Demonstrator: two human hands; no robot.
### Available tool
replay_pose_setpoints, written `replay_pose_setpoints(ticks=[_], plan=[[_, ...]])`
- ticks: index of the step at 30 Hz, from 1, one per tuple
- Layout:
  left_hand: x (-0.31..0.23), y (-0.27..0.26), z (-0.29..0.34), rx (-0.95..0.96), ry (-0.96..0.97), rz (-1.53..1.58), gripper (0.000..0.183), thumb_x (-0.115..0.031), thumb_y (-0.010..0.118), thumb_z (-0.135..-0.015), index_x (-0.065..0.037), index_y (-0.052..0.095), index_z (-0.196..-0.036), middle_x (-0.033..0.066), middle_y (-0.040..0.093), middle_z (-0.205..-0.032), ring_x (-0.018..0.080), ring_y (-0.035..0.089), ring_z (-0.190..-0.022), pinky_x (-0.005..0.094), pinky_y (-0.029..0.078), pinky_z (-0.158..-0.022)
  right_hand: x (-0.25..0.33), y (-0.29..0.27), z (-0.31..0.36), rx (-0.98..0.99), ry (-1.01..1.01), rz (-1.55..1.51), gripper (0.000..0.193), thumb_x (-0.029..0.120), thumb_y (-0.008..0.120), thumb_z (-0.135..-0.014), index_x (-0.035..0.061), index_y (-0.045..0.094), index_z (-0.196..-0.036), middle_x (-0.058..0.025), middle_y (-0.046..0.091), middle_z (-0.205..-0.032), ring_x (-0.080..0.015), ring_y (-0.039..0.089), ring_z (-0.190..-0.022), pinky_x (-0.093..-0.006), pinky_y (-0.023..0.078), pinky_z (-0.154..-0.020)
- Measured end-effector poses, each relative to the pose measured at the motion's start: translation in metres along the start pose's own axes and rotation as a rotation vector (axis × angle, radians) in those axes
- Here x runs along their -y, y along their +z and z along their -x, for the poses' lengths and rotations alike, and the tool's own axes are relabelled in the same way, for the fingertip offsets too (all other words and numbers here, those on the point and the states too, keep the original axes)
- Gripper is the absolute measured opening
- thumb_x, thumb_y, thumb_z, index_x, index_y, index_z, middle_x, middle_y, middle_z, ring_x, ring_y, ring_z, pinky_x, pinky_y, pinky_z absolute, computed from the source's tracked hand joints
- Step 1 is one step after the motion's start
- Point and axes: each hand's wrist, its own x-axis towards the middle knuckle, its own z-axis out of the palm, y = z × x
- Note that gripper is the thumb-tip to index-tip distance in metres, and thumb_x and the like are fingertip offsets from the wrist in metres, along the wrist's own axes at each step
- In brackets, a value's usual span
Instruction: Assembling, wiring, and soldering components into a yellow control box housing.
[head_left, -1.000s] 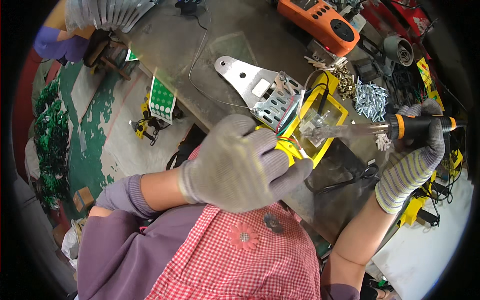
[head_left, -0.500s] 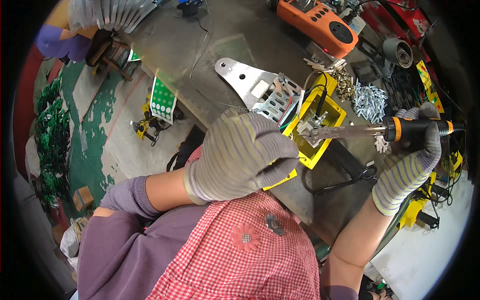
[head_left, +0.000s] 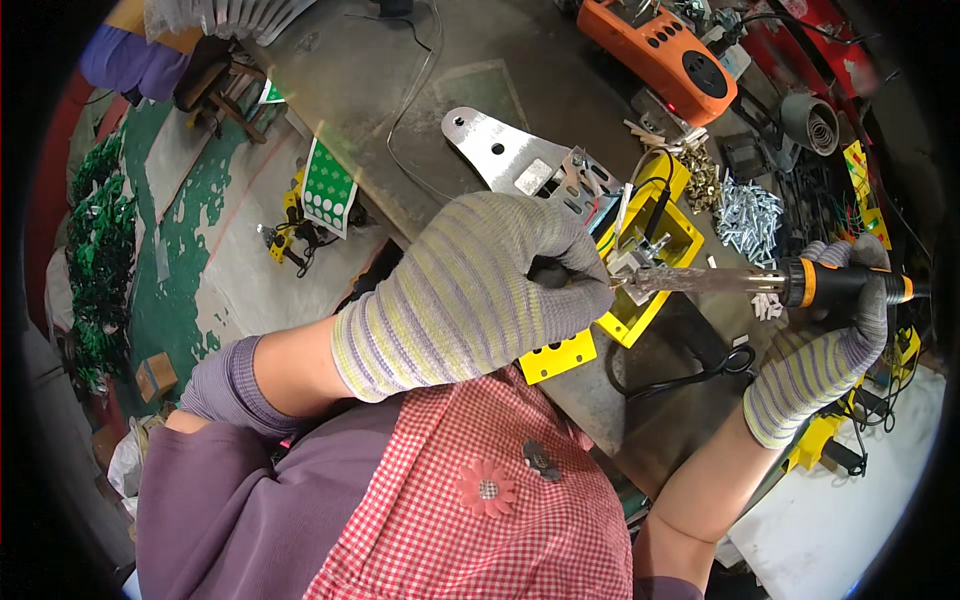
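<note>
My right hand (head_left: 835,325), in a striped glove, is wrapped round the black and orange handle of a soldering iron (head_left: 715,281). The iron's long metal shaft points left, and its tip lies at a small metal part (head_left: 632,268) by the yellow housing (head_left: 682,240). My left hand (head_left: 490,285), gloved alike, has thumb and forefinger pinched together right at that tip. Whatever the pinch holds is hidden or too thin to name. A silver metal plate (head_left: 497,148) with holes and slots reaches out behind the left hand, with thin wires near its end.
An orange box with a black dial (head_left: 668,55) stands at the back. Heaps of silver screws (head_left: 750,222) and brass-coloured pieces (head_left: 699,178) lie beyond the housing. A yellow plate with holes (head_left: 557,358) sits below my left hand; a black cable (head_left: 690,377) loops at the front.
My left hand has turned from a rounded fist to a pinch, with its fingertips now at the iron's tip. The yellow plate below it shows more. The whole view has shifted slightly.
</note>
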Motion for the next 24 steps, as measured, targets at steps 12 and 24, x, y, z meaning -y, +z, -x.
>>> replay_pose_setpoints(ticks=[12, 24], plan=[[0.001, -0.008, -0.007, 0.057, 0.024, -0.089, 0.020, -0.019, 0.076, -0.084, 0.000, 0.073, -0.088, 0.0074, 0.070, -0.076, 0.0106, 0.064, -0.067, 0.0261, 0.050, -0.062, 0.008, -0.017, -0.004, 0.145, -0.029, -0.119, 0.043, 0.029, 0.065, -0.088, -0.0046, 0.059, -0.114, -0.0149, 0.060, -0.089, -0.0228, 0.058, -0.080, -0.0331, 0.050, -0.080], [-0.001, -0.010, -0.011, 0.107, -0.065, -0.062, 0.024, -0.021, 0.076, -0.083, 0.001, 0.074, -0.093, 0.0072, 0.070, -0.082, 0.0109, 0.066, -0.074, 0.0258, 0.052, -0.068, 0.002, -0.015, -0.004, 0.002, -0.013, -0.089, 0.046, 0.028, 0.067, -0.084, -0.0061, 0.059, -0.114, -0.0147, 0.058, -0.088, -0.0224, 0.058, -0.079, -0.0365, 0.049, -0.084]])
